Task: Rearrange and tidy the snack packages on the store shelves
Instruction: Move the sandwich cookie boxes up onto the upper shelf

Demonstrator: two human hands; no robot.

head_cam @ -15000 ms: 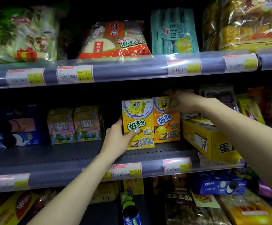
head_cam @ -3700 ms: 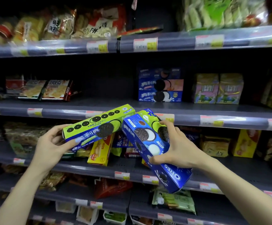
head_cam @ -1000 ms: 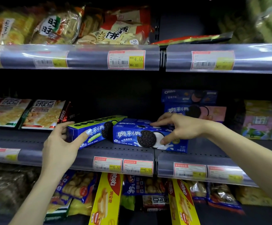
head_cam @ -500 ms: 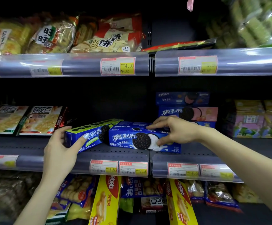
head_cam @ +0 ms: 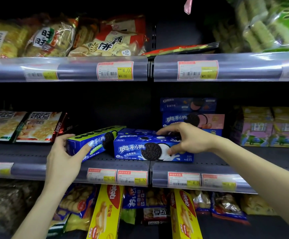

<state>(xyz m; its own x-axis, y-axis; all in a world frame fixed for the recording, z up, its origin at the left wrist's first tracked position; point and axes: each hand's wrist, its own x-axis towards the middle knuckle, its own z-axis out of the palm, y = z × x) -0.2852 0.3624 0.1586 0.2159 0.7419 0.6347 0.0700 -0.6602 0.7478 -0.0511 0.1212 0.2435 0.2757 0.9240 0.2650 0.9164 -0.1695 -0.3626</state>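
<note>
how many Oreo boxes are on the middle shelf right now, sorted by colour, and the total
Green-topped box, angled, held by the left hand: 1
All-blue box at the front, held by the right hand: 1
Blue-and-pink boxes stacked behind: 2 clearly visible, with a further blue edge beneath that I cannot identify
Total: 4 clearly visible

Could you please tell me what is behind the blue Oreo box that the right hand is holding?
Behind the blue Oreo box, a stack of Oreo boxes stands at the back. The right hand and the box cover the stack's bottom.
</note>
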